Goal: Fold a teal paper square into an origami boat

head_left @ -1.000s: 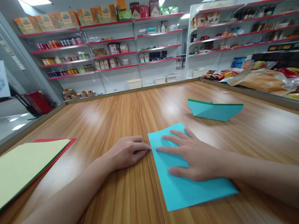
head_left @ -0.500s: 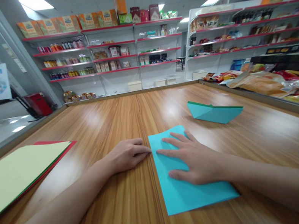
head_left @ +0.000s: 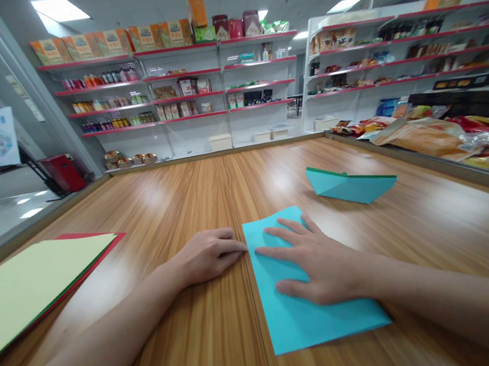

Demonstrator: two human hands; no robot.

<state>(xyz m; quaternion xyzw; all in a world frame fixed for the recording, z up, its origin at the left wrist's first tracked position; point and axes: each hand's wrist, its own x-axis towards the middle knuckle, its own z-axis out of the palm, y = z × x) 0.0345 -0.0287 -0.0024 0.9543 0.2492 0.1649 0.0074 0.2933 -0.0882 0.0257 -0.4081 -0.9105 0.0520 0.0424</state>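
A folded sheet of light-blue paper (head_left: 298, 328) lies flat on the wooden table, its far edge slightly raised. My right hand (head_left: 316, 255) rests palm down on it with the fingers spread. At the paper's left edge is my left hand (head_left: 210, 255), its fingers curled together and the index fingertip touching the edge. I see nothing inside those closed fingers. Beyond my right hand stands a folded blue paper boat (head_left: 351, 183) with a green upper rim.
A stack of pale yellow paper (head_left: 38, 276), with green and red sheets beneath, lies at the table's left. Snack packages (head_left: 435, 137) are piled past the right edge. Stocked shelves (head_left: 188, 117) stand behind the table (head_left: 166, 197).
Both hands and the blue paper keep their places. The whole view has shifted down very slightly.
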